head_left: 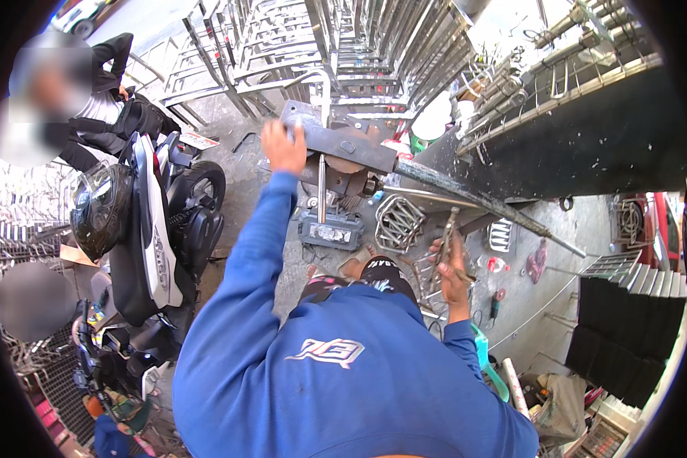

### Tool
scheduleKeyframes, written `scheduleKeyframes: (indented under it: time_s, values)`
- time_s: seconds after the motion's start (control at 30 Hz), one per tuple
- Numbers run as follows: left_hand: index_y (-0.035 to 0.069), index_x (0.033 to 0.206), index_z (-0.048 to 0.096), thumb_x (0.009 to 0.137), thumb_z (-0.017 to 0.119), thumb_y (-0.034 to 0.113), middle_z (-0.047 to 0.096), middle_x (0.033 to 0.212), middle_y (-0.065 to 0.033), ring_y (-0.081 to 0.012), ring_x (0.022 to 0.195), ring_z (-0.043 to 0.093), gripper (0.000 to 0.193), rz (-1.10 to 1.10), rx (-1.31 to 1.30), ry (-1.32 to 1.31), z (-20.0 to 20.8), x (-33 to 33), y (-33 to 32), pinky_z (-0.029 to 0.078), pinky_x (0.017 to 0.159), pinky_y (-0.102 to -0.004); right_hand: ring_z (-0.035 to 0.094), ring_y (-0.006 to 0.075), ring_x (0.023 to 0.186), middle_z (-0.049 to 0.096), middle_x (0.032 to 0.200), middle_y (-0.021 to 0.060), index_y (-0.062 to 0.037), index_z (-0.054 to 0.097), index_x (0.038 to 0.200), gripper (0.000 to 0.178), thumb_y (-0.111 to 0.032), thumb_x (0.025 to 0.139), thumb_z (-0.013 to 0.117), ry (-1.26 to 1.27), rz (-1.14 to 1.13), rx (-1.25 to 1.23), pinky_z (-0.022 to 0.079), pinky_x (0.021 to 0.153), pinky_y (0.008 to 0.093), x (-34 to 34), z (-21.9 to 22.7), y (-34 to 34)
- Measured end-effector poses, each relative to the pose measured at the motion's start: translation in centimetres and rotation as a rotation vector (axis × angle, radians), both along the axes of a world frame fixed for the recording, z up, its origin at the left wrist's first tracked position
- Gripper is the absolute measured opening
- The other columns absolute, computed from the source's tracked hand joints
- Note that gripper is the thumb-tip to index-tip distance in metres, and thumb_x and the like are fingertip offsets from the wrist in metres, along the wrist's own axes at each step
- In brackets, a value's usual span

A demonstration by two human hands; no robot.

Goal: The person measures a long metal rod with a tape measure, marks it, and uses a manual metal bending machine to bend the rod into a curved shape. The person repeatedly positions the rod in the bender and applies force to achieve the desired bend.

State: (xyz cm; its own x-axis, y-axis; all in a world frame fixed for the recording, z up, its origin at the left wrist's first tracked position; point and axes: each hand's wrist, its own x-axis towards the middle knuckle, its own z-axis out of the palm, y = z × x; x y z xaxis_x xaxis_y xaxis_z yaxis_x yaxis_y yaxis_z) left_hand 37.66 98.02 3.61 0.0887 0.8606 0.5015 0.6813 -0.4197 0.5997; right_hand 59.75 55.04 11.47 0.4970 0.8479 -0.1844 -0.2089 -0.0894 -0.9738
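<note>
My left hand (284,148) lies with its fingers stretched over the left end of a heavy grey metal bar (343,143), part of a workshop machine. Whether it presses on the bar I cannot tell. A shiny metal tube (321,187) stands out from the machine towards me, above a grey box-like base (330,231). Off to the right, my right hand (455,278) is closed round a worn metal tool that looks like locking pliers (449,223), its end pointing away from me. From the machine a long scuffed pipe (481,195) runs out to the right.
A bundle of bent metal frames (399,224) sits on the floor between machine and right hand. Stacked shiny metal racks (351,53) fill the far side. A parked scooter (156,229) and a seated person (107,99) are at left. A power tool (498,304) lies at right.
</note>
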Motion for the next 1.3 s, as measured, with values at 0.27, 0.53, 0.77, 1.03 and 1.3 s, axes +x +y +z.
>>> scheduleKeyframes:
  time_s: [0.27, 0.53, 0.77, 1.03, 1.3]
  values:
    - [0.006, 0.116, 0.062, 0.101, 0.056, 0.054, 0.061, 0.072, -0.0052, -0.019, 0.057, 0.059, 0.051, -0.634, -1.563, -1.128, -6.5, -3.3, -12.3, 0.052, 0.056, -0.033, 0.056, 0.0275, 0.123, 0.051, 0.14, 0.0176, -0.0023, 0.025, 0.159, 0.108, -0.055, 0.078, 0.073, 0.204, 0.184, 0.137, 0.047, 0.104, 0.0408, -2.5, 3.5, 7.1]
    - [0.0, 0.104, 0.066, 0.099, 0.061, 0.044, 0.069, 0.095, -0.03, -0.0489, 0.092, 0.067, 0.045, -0.099, -0.771, 0.022, -5.1, -1.8, -12.8, 0.051, 0.081, -0.0543, 0.053, 0.0284, 0.126, 0.048, 0.142, 0.0205, -0.0073, 0.019, 0.162, 0.117, -0.056, 0.073, 0.076, 0.224, 0.474, 0.136, 0.05, 0.101, 0.0389, 3.8, 5.3, 15.4]
    - [0.002, 0.107, 0.066, 0.1, 0.057, 0.047, 0.069, 0.096, -0.0292, -0.0471, 0.097, 0.066, 0.047, 0.014, -0.774, 0.075, -3.0, -0.6, -13.2, 0.05, 0.086, -0.0546, 0.055, 0.0259, 0.12, 0.048, 0.14, 0.0189, -0.0048, 0.017, 0.162, 0.112, -0.047, 0.075, 0.072, 0.144, 0.681, 0.124, 0.045, 0.104, 0.0363, 9.3, 4.7, 19.6]
    - [0.001, 0.116, 0.062, 0.1, 0.053, 0.054, 0.067, 0.112, -0.0304, -0.0471, 0.109, 0.062, 0.056, 0.0, -0.831, 0.108, -2.9, -0.4, -12.5, 0.048, 0.096, -0.0538, 0.055, 0.0252, 0.119, 0.049, 0.138, 0.0185, -0.0048, 0.017, 0.162, 0.11, -0.047, 0.076, 0.072, 0.155, 0.73, 0.093, 0.046, 0.103, 0.0371, 9.2, 4.3, 19.7]
    - [0.001, 0.116, 0.064, 0.099, 0.055, 0.053, 0.068, 0.107, -0.032, -0.0482, 0.104, 0.065, 0.055, 0.027, -0.815, 0.042, -2.9, 0.1, -12.1, 0.052, 0.092, -0.0532, 0.057, 0.0236, 0.114, 0.052, 0.131, 0.0162, -0.0062, 0.02, 0.162, 0.103, -0.045, 0.081, 0.07, 0.28, 0.718, 0.078, 0.049, 0.099, 0.0366, 7.9, 2.4, 16.9]
